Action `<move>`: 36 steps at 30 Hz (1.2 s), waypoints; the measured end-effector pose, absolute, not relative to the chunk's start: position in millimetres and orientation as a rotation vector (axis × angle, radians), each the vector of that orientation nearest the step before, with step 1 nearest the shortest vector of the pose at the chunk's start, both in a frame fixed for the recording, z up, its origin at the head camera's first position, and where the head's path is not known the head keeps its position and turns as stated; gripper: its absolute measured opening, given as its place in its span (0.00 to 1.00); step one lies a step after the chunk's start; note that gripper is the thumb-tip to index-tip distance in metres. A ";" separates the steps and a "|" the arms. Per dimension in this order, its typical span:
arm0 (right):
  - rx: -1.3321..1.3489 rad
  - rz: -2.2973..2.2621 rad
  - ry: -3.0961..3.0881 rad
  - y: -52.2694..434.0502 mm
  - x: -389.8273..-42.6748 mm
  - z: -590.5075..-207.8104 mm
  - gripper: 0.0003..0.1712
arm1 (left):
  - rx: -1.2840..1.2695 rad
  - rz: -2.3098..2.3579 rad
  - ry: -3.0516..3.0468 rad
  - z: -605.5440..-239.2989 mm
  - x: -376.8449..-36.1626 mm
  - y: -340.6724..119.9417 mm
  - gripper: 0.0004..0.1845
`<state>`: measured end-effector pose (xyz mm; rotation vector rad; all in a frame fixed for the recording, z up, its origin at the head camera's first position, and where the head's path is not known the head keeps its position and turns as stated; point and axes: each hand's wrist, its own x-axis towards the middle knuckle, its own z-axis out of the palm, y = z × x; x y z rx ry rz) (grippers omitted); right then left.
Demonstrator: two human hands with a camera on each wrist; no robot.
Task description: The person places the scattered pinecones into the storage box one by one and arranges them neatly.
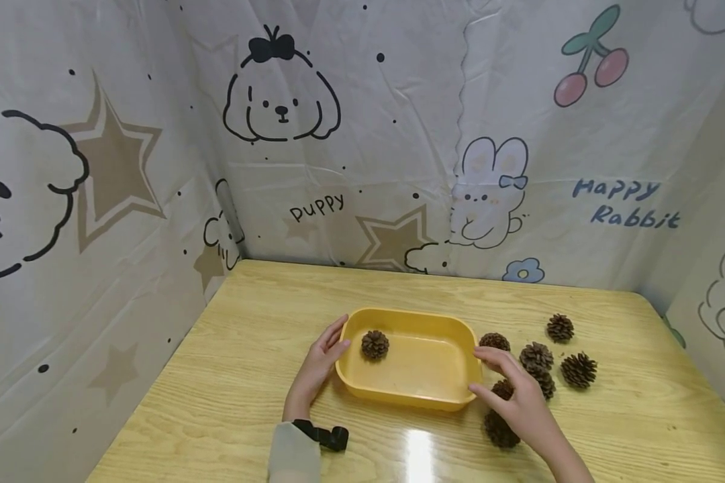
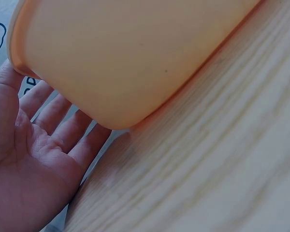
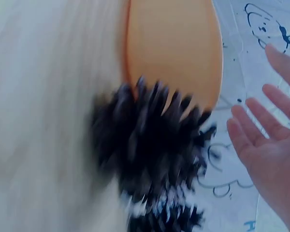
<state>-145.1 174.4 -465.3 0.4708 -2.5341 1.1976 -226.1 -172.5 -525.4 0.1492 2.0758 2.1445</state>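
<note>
The yellow tray (image 1: pixel 411 365) sits on the wooden table (image 1: pixel 229 376) with one pine cone (image 1: pixel 375 344) inside near its left end, and the left hand (image 1: pixel 321 359) lies with straight, relaxed fingers against that end, holding nothing. The right hand (image 1: pixel 516 396) hovers flat and released at the tray's right rim, right over the loose pine cones (image 1: pixel 538 362) beside it. Judging by that crowding, a careless sweep could knock cones rolling across the table, or nudge the tray, which neither hand grips.
</note>
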 end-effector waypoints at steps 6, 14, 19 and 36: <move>0.435 1.255 -2.557 190.9 -131.1 -472.8 0.29 | 0.147 2.136 2.090 -524.9 -227.1 -173.4 0.29; 0.466 1.238 -2.542 204.7 -117.3 -481.9 0.29 | 0.145 2.144 2.078 -524.8 -226.4 -173.5 0.29; 0.448 1.196 -2.583 208.1 -111.0 -484.5 0.29 | 0.141 2.141 2.098 -524.5 -225.5 -172.8 0.29; 0.525 1.060 -2.705 220.7 -102.7 -496.7 0.29 | 0.182 2.157 2.055 -525.8 -226.5 -173.0 0.29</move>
